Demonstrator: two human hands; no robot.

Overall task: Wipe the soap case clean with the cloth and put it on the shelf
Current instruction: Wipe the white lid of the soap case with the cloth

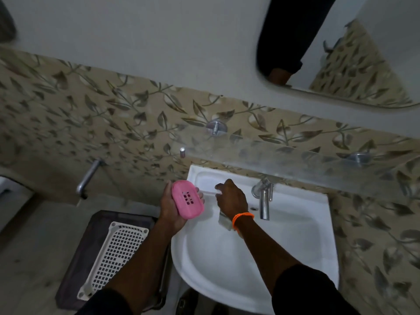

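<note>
Two hands work over the white sink — the left hand cups the pink soap case just beside the basin's left rim, fingers curled round it; the right hand pinches a pale cloth at the basin's back ledge. Beyond, the glass shelf spans the leaf-patterned wall.

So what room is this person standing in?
Most likely a bathroom. There is a white washbasin with a metal tap, a mirror on the wall above it, and the left hand holds a pink soap case.
</note>
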